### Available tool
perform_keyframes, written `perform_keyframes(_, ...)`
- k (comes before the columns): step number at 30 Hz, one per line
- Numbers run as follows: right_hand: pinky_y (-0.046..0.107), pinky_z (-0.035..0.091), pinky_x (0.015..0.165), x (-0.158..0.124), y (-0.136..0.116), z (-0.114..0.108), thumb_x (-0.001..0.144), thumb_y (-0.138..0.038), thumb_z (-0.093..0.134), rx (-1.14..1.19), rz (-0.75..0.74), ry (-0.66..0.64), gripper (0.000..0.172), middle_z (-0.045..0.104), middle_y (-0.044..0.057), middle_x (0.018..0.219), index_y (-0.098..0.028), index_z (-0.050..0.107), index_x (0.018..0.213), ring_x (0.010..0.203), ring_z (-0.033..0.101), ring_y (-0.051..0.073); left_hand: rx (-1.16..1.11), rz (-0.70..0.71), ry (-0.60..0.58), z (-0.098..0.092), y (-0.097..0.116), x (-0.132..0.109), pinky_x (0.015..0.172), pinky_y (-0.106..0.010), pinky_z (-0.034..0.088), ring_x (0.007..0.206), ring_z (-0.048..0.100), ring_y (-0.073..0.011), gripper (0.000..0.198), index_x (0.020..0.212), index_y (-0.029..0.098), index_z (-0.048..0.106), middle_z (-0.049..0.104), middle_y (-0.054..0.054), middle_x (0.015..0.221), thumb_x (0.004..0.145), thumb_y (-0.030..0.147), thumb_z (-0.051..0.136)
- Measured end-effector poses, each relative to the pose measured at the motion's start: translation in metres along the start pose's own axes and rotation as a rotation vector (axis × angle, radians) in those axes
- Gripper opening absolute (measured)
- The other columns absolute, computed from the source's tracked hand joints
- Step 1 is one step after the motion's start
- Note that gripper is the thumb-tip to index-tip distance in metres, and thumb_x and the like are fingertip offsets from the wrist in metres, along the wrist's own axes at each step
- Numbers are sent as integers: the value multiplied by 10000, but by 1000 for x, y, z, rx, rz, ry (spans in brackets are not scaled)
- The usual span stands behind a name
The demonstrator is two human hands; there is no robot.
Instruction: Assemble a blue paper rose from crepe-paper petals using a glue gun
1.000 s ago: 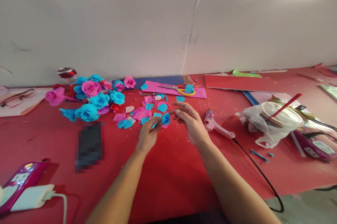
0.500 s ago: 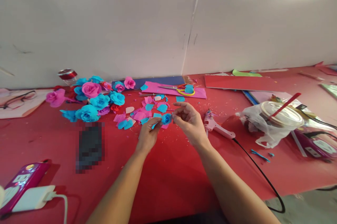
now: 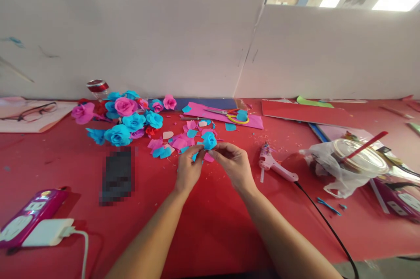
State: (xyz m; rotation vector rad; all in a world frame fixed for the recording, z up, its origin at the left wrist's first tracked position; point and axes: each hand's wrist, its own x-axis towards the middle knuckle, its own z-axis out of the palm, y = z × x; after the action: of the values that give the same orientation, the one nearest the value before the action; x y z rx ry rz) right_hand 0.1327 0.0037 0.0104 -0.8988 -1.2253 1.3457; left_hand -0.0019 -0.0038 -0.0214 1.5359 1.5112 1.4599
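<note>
Between my two hands is a small blue paper rose (image 3: 209, 140), held up over the red table. My left hand (image 3: 190, 167) pinches its lower left side. From the right, the thumb and fingers of my right hand (image 3: 234, 165) close on its base; the exact grip is partly hidden. Cut pink and blue paper petals (image 3: 180, 141) lie scattered just behind and left of my hands. A pink glue gun (image 3: 275, 167) rests on the table to the right of my right hand.
A bunch of blue, pink and red paper roses (image 3: 123, 117) lies at the left. Scissors (image 3: 238, 117) lie on pink paper (image 3: 193, 110) at the back. At the right stand a lidded tub (image 3: 364, 156) in a plastic bag and a power strip (image 3: 400, 200). Glasses (image 3: 33, 113) lie far left.
My right hand has come in to the rose, its fingers now closing at the base. The rose has tipped up and risen slightly. The whole view has shifted a little.
</note>
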Motion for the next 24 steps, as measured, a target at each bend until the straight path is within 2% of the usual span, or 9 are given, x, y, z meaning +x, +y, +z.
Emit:
perform_keyframes(4, 283, 483, 682, -1, 3, 1, 672, -295, 761, 5, -54, 33, 181, 682, 6, 758, -203, 687, 809, 676, 601, 143, 124, 127, 5, 1, 7, -4, 826, -326, 446, 783, 635, -181, 219, 920, 235, 724, 714, -34, 776, 868, 281, 516)
perform_keyframes(7, 286, 483, 680, -1, 5, 1, 679, -301, 757, -16, -74, 35, 219, 674, 13, 773, -196, 683, 857, 679, 593, 144, 191, 205, 18, 2, 10, -6, 977, -398, 360, 777, 648, -174, 220, 917, 253, 724, 733, -24, 800, 869, 223, 512)
perform_keyframes(9, 290, 482, 684, -2, 6, 1, 687, -305, 748, -22, -76, 30, 228, 674, 23, 793, -188, 687, 873, 693, 590, 149, 220, 228, 25, 2, 11, -8, 1019, -420, 316, 769, 654, -169, 230, 928, 257, 720, 743, -23, 833, 867, 190, 508)
perform_keyframes(13, 280, 468, 683, -3, 7, 4, 687, -289, 746, 42, -75, 37, 208, 665, 12, 776, -189, 687, 860, 687, 575, 140, 276, 255, 55, 4, 10, -12, 1018, -422, 310, 754, 659, -166, 235, 940, 249, 715, 748, -27, 841, 864, 171, 507)
perform_keyframes(18, 247, 435, 641, -4, 8, 9, 666, -260, 756, 179, 7, 69, 167, 642, -18, 705, -194, 673, 794, 630, 539, 109, 338, 295, 103, 5, 8, -14, 1021, -434, 294, 768, 669, -175, 249, 932, 251, 717, 749, -37, 852, 854, 145, 506)
perform_keyframes(22, 237, 425, 640, -4, 9, 10, 651, -236, 764, 243, 39, 76, 150, 626, -33, 680, -200, 676, 767, 613, 520, 95, 328, 270, 110, 5, 10, -13, 1011, -438, 312, 766, 661, -187, 231, 902, 247, 724, 746, -42, 822, 847, 162, 516)
perform_keyframes(24, 244, 431, 662, -3, 9, 9, 657, -236, 760, 251, 36, 77, 135, 635, -27, 688, -198, 689, 765, 626, 526, 98, 269, 226, 86, 5, 12, -12, 962, -407, 368, 763, 648, -190, 206, 877, 239, 728, 740, -43, 811, 843, 197, 530)
